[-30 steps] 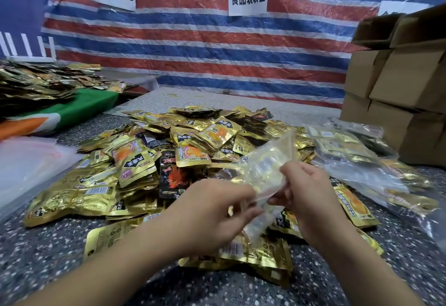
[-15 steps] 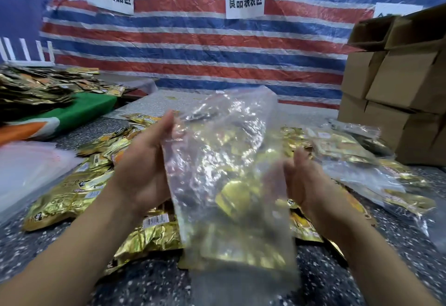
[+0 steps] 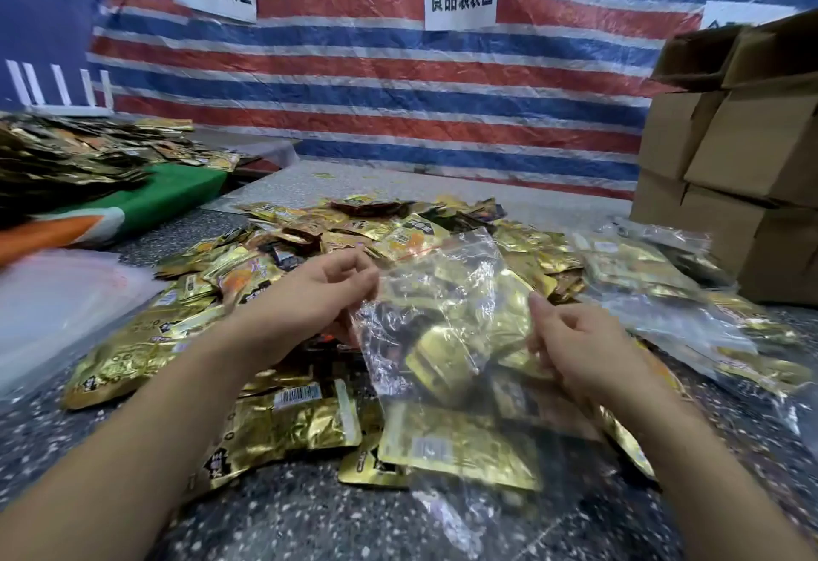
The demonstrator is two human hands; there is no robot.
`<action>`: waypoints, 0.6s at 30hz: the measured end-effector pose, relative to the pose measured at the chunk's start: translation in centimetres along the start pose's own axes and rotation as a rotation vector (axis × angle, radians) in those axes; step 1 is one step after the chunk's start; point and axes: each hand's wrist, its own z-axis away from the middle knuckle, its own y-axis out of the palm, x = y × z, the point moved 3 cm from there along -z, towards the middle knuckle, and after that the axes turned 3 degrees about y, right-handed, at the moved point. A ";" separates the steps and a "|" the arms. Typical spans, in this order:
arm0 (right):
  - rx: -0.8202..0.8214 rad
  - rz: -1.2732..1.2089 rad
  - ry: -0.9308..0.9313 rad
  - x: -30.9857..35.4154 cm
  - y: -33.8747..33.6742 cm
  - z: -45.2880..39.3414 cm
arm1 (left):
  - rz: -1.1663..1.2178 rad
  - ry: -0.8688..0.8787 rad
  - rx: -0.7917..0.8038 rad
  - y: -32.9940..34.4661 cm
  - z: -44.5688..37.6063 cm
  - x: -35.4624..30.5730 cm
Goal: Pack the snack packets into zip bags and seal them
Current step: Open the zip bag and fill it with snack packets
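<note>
The snack packets [image 3: 287,423] are shiny gold foil, all crinkly. The zip bag [image 3: 442,317] is clear, wrinkly plastic. The bench [image 3: 310,512] is dark speckled stone. At the right, the boxes [image 3: 748,153] are dull brown cardboard. The back sheet [image 3: 398,87] is striped woven plastic.

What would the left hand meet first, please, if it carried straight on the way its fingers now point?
Probably the clear zip bag: the left hand points rightward and already pinches its left edge. Beyond the bag lies the right hand, though depth is unclear.
</note>
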 end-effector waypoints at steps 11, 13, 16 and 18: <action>0.036 0.277 -0.348 1.5 -0.3 -1.2 | -0.138 0.095 0.377 0.3 0.6 -0.3; 0.147 0.406 -0.456 3.3 0.1 -1.4 | -0.278 0.137 0.347 0.4 0.5 -0.3; 0.358 0.662 -0.530 5.3 1.1 -2.1 | -0.374 0.191 0.279 0.5 0.4 -0.3; 0.442 0.760 -0.559 6.1 1.3 -2.7 | -0.373 0.217 0.260 0.6 0.4 -0.2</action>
